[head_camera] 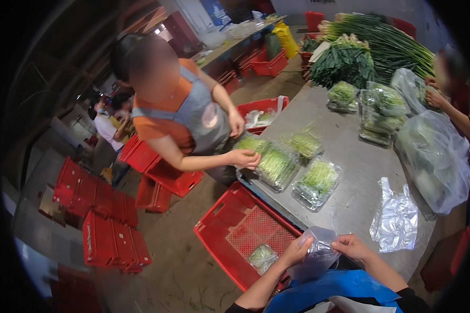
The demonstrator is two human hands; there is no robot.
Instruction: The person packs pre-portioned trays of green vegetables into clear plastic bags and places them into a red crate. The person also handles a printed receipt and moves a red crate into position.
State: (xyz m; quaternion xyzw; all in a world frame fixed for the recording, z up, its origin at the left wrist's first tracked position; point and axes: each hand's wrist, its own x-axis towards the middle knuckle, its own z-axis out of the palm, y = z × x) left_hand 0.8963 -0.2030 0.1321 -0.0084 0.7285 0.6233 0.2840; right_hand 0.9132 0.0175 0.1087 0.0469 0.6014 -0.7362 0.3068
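Between my two hands is a clear plastic bag point(317, 248), held in front of my blue apron point(337, 291). My left hand point(295, 250) pinches its left side, and my right hand point(352, 246) grips its right edge with thumb and fingers. Just beyond, on the metal table point(360, 168), lies a clear plastic tray of cut pale-green vegetables point(317, 180). Another packed tray point(276, 164) is beside it, with loose pale-green shoots point(303, 143) behind. Flat on the table to my right rests a stack of thin plastic carrier bags point(395, 219).
A red plastic crate point(235, 223) at my left holds one bagged pack point(263, 258). Across the corner, a co-worker's hand point(244, 158) touches greens. Stacked trays point(382, 113), a large filled plastic bag point(432, 156) and piled scallions point(384, 43) occupy the far right. Red crates point(98, 191) stand left.
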